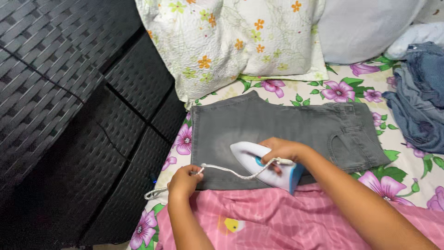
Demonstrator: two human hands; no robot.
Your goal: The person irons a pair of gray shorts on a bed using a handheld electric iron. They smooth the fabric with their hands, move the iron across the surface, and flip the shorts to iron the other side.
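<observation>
Floral bedsheet (319,95), grey jeans (277,125), iron (268,166), black wicker headboard (69,115), pillows (231,41)

Two bare hands are counted: the left hand (183,181) at lower centre and the right hand (280,149) just right of it. One white and blue plastic steam iron (264,165) is seen at centre, with one white braided cord (229,172). One pair of grey denim jeans (259,122) is laid flat mid-frame. One heap of blue denim garments (422,97) is counted at the right edge. Two pillows are seen along the top: one floral quilted pillow (222,41) and one plain white pillow (365,28). One pink checked cloth (277,220) is found at the bottom.
</observation>
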